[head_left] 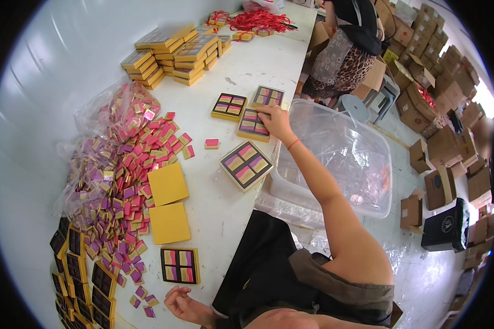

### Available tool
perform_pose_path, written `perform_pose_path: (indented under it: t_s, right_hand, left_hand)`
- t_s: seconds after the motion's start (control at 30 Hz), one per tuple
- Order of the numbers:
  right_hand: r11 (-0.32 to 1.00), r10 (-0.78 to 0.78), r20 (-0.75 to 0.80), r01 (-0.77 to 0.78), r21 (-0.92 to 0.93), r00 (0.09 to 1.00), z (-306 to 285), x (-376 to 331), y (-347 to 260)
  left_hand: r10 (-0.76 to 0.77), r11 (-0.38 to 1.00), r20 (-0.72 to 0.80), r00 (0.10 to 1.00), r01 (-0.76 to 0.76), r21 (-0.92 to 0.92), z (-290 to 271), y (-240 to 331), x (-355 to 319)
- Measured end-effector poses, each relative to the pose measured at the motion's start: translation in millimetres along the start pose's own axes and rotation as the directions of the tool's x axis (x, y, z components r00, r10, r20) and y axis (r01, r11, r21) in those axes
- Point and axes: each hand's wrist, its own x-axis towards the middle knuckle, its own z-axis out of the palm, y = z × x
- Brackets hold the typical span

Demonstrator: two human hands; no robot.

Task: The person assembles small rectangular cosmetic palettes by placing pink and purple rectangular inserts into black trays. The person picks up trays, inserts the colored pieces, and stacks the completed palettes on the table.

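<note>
Nearest the lens, in the head view, the left hand (182,305) rests low at the table's near edge, fingers loosely curled and holding nothing, beside a few loose pink and purple square sachets (142,304). Just above it lies a filled yellow square gift tray (180,265) with four compartments, set within easy reach of that hand. Two plain yellow square lids (168,203) lie further up, next to the big spill of pink, purple and gold sachets (121,181) pouring from a clear plastic bag, probably kept there so pieces can be picked straight off the pile. Empty black-lined trays (77,268) stand stacked at the lower left.

The right arm stretches far forward; the right hand (274,122) presses its fingertips flat on another filled yellow tray (253,124), not gripping it, seemingly to slide or steady it. Two similar filled trays (229,106) sit just beside it, and a fourth (246,164) lies nearer, tilted. A clear plastic tub (362,164) stands off the table's right edge. Stacked yellow boxes (170,55) wait at the far end.
</note>
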Motion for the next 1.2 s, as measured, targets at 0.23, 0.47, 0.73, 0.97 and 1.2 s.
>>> perform_pose_path:
  t_s: [0.23, 0.47, 0.73, 0.97, 1.2]
  right_hand:
    - [0.918, -0.321, -0.087, 0.287, -0.275, 0.943, -32.7, 2.0, 19.3]
    - [0.86, 0.158, 0.13, -0.073, -0.504, 0.979, -116.2, -172.6, 152.1]
    - [0.821, 0.345, 0.291, -0.136, -0.555, 0.892, -106.5, -191.4, 105.7]
    - [0.23, 0.209, 0.36, -0.403, 0.886, 0.909, -128.5, -67.5, 70.5]
    - [-0.216, -0.015, 0.361, -0.356, 0.909, 0.932, -55.0, 65.7, -66.4]
  left_hand:
    - [-0.01, 1.0, -0.014, 1.0, 0.011, 0.025, -0.9, -4.1, 5.8]
    - [-0.04, 0.998, 0.039, 0.998, 0.039, 0.039, -30.5, -26.7, 9.4]
    - [0.11, 0.994, 0.189, 0.976, -0.104, -0.043, 20.0, 5.5, 8.3]
    - [-0.059, 0.989, -0.076, 0.995, 0.069, 0.134, 40.1, 20.1, -11.8]
    - [0.048, 0.99, -0.076, 0.996, -0.037, 0.138, 31.9, 31.4, -10.5]
